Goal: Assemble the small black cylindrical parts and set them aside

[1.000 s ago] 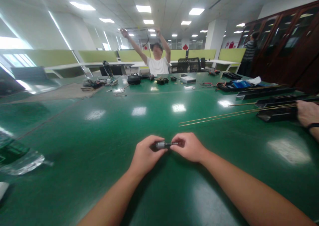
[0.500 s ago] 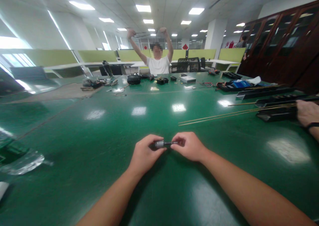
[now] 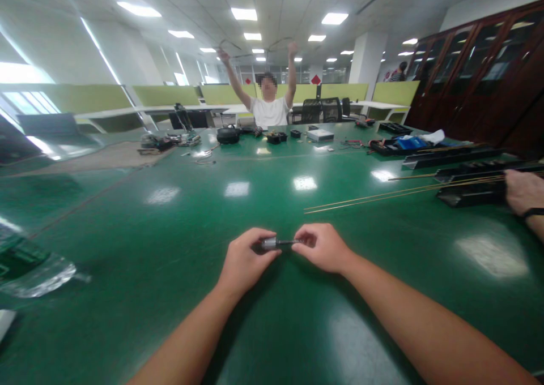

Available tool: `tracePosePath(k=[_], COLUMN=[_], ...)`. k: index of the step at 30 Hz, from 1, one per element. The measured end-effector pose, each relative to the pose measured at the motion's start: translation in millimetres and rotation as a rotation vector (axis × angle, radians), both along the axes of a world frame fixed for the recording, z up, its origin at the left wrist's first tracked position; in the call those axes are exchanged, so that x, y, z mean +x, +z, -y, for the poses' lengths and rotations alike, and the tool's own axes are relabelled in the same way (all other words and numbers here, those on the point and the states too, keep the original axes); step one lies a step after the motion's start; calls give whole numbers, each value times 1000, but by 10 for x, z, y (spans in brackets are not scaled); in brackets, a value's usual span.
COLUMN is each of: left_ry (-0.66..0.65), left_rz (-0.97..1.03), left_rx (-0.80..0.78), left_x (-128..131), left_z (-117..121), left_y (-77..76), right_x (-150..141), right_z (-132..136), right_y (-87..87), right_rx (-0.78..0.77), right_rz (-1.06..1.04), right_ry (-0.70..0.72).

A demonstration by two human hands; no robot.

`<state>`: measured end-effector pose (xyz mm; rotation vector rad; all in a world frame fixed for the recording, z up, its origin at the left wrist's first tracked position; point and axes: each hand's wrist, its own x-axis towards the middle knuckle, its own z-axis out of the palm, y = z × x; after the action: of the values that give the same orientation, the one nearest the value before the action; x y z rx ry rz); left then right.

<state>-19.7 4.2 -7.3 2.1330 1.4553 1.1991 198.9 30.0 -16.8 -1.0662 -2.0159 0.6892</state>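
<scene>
Low over the middle of the green table [image 3: 178, 311], a small screwdriver-like tool [image 3: 270, 243] lies level between my hands. It has a grey cylindrical body and a thin dark shaft pointing right. The fingers of my left hand [image 3: 243, 260] are closed around the grey body, partly covering it. At the shaft's far end, my right hand [image 3: 323, 248] pinches with thumb and fingers; what sits at that tip is too small and covered to make out.
Thin brass-coloured rods [image 3: 365, 201] reach in from black channel pieces [image 3: 471, 192] at right, where another person's hand [image 3: 525, 195] rests. A clear bottle [image 3: 38, 266] lies at left. Across the table, a person [image 3: 270, 110] raises both arms. A black case [image 3: 228, 135] stands there too.
My left hand and the tool's body have shifted slightly left, so more shaft shows between my hands. The person opposite has raised one arm higher.
</scene>
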Motion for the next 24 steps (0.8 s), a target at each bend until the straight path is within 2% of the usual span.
tracePosePath(k=[10,12,14,16,18,21,24], left_ry=[26,84,211,340,392,378,359], left_rz=[-5,3,47,172,399,731,825], left_rx=[-25,-34,-46,-70,-104,-181,-242], left_x=[-10,-30,-67,-117,-169,-224,-245], left_z=[-14,-28,-60,-109,-168,-236,-234], left_y=[-5,13,37,52,40,-16,-29], right_x=[6,8,8,4,-1,-10,-17], right_z=[-10,-16,-24,-38,-57,-93,-119], right_y=[5,0,-10,-28,-51,-87,-107], right_rx=[-17,-15,-21,-36,-55,-94,-131], right_rz=[-10,-23,-41,-57,-72,-100,-114], right_ry=[-35,-49,-53,-57,-76,-99,-113])
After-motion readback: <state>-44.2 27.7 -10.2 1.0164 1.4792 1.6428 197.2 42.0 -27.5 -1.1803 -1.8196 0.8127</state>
